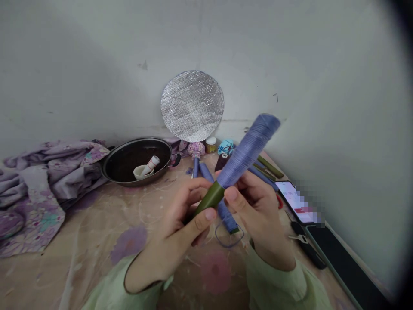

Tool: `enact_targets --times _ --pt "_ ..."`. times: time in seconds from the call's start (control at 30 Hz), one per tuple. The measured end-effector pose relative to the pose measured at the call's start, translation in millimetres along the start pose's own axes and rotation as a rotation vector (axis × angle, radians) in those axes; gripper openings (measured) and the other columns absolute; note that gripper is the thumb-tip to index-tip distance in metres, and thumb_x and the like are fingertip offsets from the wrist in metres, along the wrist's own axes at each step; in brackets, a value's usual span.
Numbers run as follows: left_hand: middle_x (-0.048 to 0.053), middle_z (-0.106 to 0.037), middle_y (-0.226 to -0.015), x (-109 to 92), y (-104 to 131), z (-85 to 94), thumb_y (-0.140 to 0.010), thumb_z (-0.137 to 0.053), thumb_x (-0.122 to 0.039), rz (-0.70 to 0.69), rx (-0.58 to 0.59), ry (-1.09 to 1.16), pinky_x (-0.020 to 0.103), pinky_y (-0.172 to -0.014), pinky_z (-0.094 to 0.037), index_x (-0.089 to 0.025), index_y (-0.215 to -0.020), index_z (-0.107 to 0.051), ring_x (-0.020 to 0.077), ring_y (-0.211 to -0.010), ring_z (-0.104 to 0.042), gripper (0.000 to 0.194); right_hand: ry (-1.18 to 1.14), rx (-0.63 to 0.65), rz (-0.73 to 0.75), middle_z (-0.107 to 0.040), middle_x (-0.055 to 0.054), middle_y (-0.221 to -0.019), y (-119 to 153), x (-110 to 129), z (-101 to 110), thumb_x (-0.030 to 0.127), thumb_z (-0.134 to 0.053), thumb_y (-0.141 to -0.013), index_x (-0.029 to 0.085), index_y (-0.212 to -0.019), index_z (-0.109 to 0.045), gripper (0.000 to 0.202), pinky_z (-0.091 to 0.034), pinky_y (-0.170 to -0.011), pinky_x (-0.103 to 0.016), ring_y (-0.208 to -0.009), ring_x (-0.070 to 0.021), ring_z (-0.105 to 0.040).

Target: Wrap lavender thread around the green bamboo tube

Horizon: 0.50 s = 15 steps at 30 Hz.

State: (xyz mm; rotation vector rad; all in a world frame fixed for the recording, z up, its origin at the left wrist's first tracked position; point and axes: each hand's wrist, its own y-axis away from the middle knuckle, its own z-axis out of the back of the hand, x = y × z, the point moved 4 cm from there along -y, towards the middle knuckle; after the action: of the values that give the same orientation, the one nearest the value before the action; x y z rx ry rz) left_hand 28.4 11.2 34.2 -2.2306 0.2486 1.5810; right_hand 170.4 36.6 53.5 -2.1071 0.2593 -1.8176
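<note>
A green rod wound with purple-blue thread [247, 153] is held tilted up to the right, its wound part at the top. My left hand [180, 224] grips the bare green lower end, thumb on top. My right hand [254, 211] has its thumb and fingers around the rod where the winding begins. Below the hands, a second thread-wound piece [227, 216] lies on the table with a loop of loose thread beside it. More wound pieces [206, 172] lie behind the hands.
A dark pan [111, 170] holding a small white bowl [138, 173] stands left, beside floral cloth [41, 193]. A silver disc [192, 105] leans on the wall. Right are a lit phone [295, 200], a black cutter [309, 249] and a dark flat device [342, 262].
</note>
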Motion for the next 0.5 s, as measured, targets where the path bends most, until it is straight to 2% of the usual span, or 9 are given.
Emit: enact_targets --times 0.1,0.17,0.33,0.5 --pt "-0.004 -0.057 -0.084 -2.5 -2.5 -0.6 -0.099 -0.062 -0.03 0.074 0.006 0.103 0.014 -0.044 -0.028 -0.03 -0.117 -0.057 0.0011 -0.048 -0.04 0.02 -0.025 -0.004 0.023 -0.048 0.006 -0.059 -1.0 -1.4 3.2 0.041 -0.076 -0.087 0.023 -0.093 -0.074 0.018 -0.034 -0.042 -0.019 -0.048 -0.0087 -0.041" --pt "-0.005 -0.058 -0.083 -4.3 -4.3 -0.2 -0.097 -0.064 -0.03 0.092 -0.011 0.136 0.014 -0.043 -0.026 -0.028 -0.115 -0.056 0.0003 -0.046 -0.038 0.019 -0.023 0.012 0.025 -0.048 0.006 -0.06 -1.0 -3.4 5.0 0.034 -0.073 -0.088 0.022 -0.09 -0.073 0.012 -0.031 -0.042 -0.02 -0.048 -0.0082 -0.037" --pt "-0.004 -0.059 -0.082 -6.2 -6.3 -0.7 -0.096 -0.066 -0.033 0.115 0.02 0.151 0.015 -0.041 -0.026 -0.026 -0.112 -0.055 0.0007 -0.043 -0.037 0.021 -0.019 -0.032 0.041 -0.057 0.004 -0.063 1.3 -1.4 8.1 0.02 -0.068 -0.087 0.021 -0.075 -0.068 0.012 -0.034 -0.045 -0.022 -0.049 -0.0082 -0.039" --pt "-0.004 -0.058 -0.078 -8.6 -5.1 0.0 -0.094 -0.069 -0.032 0.102 -0.065 0.128 0.014 -0.042 -0.027 -0.025 -0.112 -0.057 0.0011 -0.045 -0.038 0.022 -0.037 -0.059 0.039 -0.059 0.004 -0.064 2.5 0.8 7.8 0.023 -0.069 -0.089 0.021 -0.076 -0.068 0.013 -0.031 -0.044 -0.022 -0.047 -0.008 -0.039"
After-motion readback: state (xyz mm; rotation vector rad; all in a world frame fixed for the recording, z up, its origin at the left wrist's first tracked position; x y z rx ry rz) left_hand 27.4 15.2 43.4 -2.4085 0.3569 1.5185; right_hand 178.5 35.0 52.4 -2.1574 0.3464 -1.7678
